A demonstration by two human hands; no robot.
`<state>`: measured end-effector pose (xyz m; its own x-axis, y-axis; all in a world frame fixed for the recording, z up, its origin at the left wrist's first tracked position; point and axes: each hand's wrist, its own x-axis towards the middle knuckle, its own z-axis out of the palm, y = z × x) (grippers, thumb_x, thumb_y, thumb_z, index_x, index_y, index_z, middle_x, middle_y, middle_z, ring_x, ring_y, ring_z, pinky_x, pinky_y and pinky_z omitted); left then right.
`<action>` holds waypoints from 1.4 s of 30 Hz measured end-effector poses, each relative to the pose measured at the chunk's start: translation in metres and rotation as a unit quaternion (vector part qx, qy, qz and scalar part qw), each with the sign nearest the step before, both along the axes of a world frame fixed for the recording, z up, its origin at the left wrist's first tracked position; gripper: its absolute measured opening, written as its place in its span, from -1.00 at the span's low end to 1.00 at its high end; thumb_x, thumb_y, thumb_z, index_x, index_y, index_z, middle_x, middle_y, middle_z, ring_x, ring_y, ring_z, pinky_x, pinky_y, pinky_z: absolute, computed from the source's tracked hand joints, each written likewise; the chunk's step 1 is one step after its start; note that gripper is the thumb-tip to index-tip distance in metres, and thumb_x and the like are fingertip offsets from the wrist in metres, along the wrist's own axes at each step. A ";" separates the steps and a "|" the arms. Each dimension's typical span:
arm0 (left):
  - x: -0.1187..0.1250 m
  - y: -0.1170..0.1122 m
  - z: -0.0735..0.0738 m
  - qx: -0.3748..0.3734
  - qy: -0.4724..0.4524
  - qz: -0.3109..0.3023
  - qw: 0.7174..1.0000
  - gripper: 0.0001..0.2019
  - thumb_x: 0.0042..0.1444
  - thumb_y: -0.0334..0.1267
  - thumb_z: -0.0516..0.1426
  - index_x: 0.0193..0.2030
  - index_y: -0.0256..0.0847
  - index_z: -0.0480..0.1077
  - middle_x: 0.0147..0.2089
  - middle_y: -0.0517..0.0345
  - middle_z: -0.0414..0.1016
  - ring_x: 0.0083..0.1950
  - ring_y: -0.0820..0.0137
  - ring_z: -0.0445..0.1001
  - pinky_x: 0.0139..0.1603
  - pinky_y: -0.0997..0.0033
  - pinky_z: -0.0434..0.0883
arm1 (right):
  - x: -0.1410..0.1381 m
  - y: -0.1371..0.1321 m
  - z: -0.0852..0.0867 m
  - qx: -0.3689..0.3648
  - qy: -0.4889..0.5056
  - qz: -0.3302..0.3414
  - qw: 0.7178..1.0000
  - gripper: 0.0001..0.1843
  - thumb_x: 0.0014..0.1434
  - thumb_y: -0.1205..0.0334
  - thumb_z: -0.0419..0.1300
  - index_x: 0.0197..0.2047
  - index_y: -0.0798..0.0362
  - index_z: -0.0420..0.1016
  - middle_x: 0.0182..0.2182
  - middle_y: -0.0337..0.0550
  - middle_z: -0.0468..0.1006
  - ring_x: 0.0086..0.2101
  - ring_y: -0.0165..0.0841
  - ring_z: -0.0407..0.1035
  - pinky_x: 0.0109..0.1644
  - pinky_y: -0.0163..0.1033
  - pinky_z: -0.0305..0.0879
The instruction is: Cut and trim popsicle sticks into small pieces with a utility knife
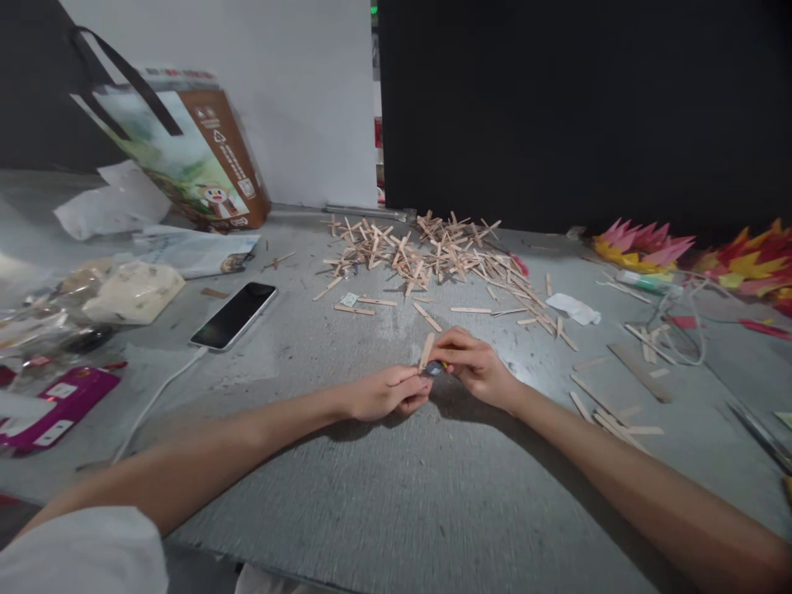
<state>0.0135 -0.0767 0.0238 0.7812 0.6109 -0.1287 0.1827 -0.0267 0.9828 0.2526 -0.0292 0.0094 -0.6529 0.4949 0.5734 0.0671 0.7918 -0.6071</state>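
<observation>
My two hands meet at the middle of the grey table [396, 495]. My left hand [387, 393] is closed, its fingertips pinching a short wooden stick [426, 350] that stands tilted up between the hands. My right hand [473, 365] is closed round a small dark tool with a yellow part [436, 368], pressed against the stick's lower end. Beyond the hands lies a big pile of wooden stick crosses [426, 252], with loose sticks scattered round it.
A phone [233, 314] on a white cable lies left of centre. A tilted paper bag [186, 148], plastic wraps and a magenta box [55, 404] crowd the left. Paper flowers [693, 256], cords and long sticks [612, 412] lie at the right.
</observation>
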 end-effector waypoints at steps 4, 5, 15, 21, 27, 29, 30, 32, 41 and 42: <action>-0.001 0.000 0.001 0.010 0.014 -0.003 1.000 -0.52 0.51 0.06 -0.15 -0.44 -0.13 0.08 -0.50 0.32 0.10 -0.46 0.46 0.06 -0.34 0.35 0.12 | -0.001 0.001 0.000 0.011 0.000 -0.007 1.000 -0.64 0.46 0.34 0.08 0.10 -0.10 0.67 -0.18 -0.04 0.59 -0.18 -0.23 0.40 -0.10 -0.08 0.41; 0.000 0.000 0.000 0.010 0.015 -0.003 1.000 -0.52 0.50 0.06 -0.14 -0.43 -0.13 0.08 -0.50 0.31 0.10 -0.46 0.46 0.05 -0.34 0.35 0.12 | -0.001 0.001 0.000 0.012 0.000 -0.008 1.000 -0.65 0.46 0.35 0.08 0.09 -0.09 0.67 -0.19 -0.04 0.59 -0.19 -0.23 0.39 -0.11 -0.08 0.41; 0.002 0.000 -0.006 -0.029 -0.033 -0.005 0.999 -0.59 0.50 0.03 -0.13 -0.37 -0.11 0.06 -0.51 0.37 0.05 -0.48 0.46 0.01 -0.40 0.36 0.06 | -0.001 0.000 -0.003 0.025 0.004 0.002 1.000 -0.60 0.42 0.44 0.08 0.12 -0.09 0.64 -0.14 -0.04 0.58 -0.14 -0.23 0.40 -0.08 -0.06 0.38; 0.001 -0.001 -0.005 -0.005 -0.023 0.000 1.000 -0.55 0.50 0.06 -0.14 -0.40 -0.12 0.07 -0.50 0.34 0.09 -0.46 0.46 0.04 -0.36 0.35 0.09 | 0.001 0.003 -0.006 0.010 0.002 0.011 1.000 -0.61 0.42 0.42 0.10 0.14 -0.11 0.63 -0.11 -0.03 0.60 -0.12 -0.21 0.43 -0.06 -0.04 0.41; 0.001 -0.001 -0.005 -0.005 -0.009 0.003 1.000 -0.56 0.48 0.04 -0.13 -0.42 -0.12 0.09 -0.52 0.32 0.11 -0.48 0.46 0.07 -0.38 0.37 0.11 | 0.000 0.001 -0.005 0.008 0.001 0.012 1.000 -0.56 0.41 0.47 0.06 0.13 -0.11 0.64 -0.12 -0.04 0.60 -0.13 -0.23 0.42 -0.08 -0.07 0.40; 0.001 -0.002 -0.004 -0.004 -0.007 -0.001 1.000 -0.56 0.48 0.02 -0.13 -0.43 -0.12 0.11 -0.52 0.30 0.14 -0.48 0.46 0.09 -0.39 0.38 0.13 | -0.002 0.000 -0.004 0.008 0.002 0.018 1.000 -0.55 0.41 0.48 0.06 0.14 -0.12 0.63 -0.12 -0.04 0.61 -0.14 -0.23 0.41 -0.10 -0.08 0.40; 0.001 -0.002 -0.003 -0.001 -0.003 -0.005 1.000 -0.56 0.49 0.01 -0.13 -0.43 -0.13 0.12 -0.52 0.30 0.15 -0.48 0.46 0.10 -0.39 0.38 0.14 | -0.002 -0.001 -0.003 0.008 0.001 0.021 1.000 -0.54 0.41 0.49 0.06 0.15 -0.12 0.63 -0.12 -0.05 0.61 -0.14 -0.23 0.41 -0.10 -0.08 0.39; 0.001 -0.002 0.000 0.009 0.008 -0.011 1.000 -0.55 0.49 -0.01 -0.13 -0.44 -0.13 0.13 -0.52 0.29 0.15 -0.47 0.46 0.10 -0.38 0.37 0.14 | -0.002 -0.002 -0.002 0.010 0.000 0.022 1.000 -0.53 0.41 0.49 0.06 0.16 -0.14 0.63 -0.10 -0.05 0.61 -0.14 -0.23 0.41 -0.09 -0.07 0.38; 0.003 -0.003 -0.003 -0.024 -0.040 0.014 0.999 -0.55 0.49 0.04 -0.11 -0.42 -0.11 0.06 -0.53 0.34 0.07 -0.51 0.47 0.02 -0.41 0.37 0.07 | -0.001 -0.001 0.001 0.035 0.003 0.003 0.999 -0.63 0.48 0.32 0.06 0.17 -0.11 0.60 -0.11 -0.01 0.59 -0.12 -0.17 0.42 -0.04 0.00 0.40; 0.004 -0.002 -0.004 -0.035 -0.054 0.023 0.998 -0.56 0.48 0.06 -0.10 -0.41 -0.10 0.04 -0.54 0.37 0.04 -0.52 0.48 -0.01 -0.43 0.37 0.04 | 0.000 -0.002 0.002 0.030 0.007 -0.003 1.000 -0.65 0.50 0.29 0.05 0.16 -0.09 0.60 -0.11 0.00 0.58 -0.12 -0.17 0.43 -0.05 -0.01 0.40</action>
<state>0.0170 -0.0792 0.0197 0.7642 0.6389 -0.0885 0.0748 0.0485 0.9960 0.2521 -0.0313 0.0113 -0.6423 0.4635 0.6104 0.0639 0.8260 -0.5600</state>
